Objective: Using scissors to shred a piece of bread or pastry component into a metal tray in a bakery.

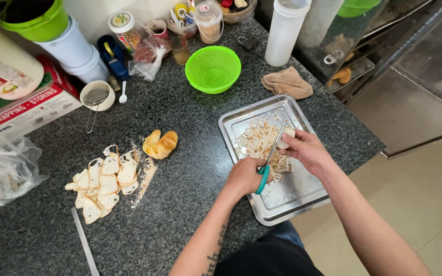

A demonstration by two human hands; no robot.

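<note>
My left hand (244, 176) grips teal-handled scissors (271, 156), my right hand (305, 148) pinches a soft, crumbly bread piece (286, 138) by its end over the steel tray (282, 202) of strips.

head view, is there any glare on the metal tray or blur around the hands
Head view: soft, even light; the metal tray shows only a dull sheen on its bare part, no harsh glare; the left hand, the scissors and the right hand are sharp, casting faint shadows; edges bend slightly from the wide lens.
</note>
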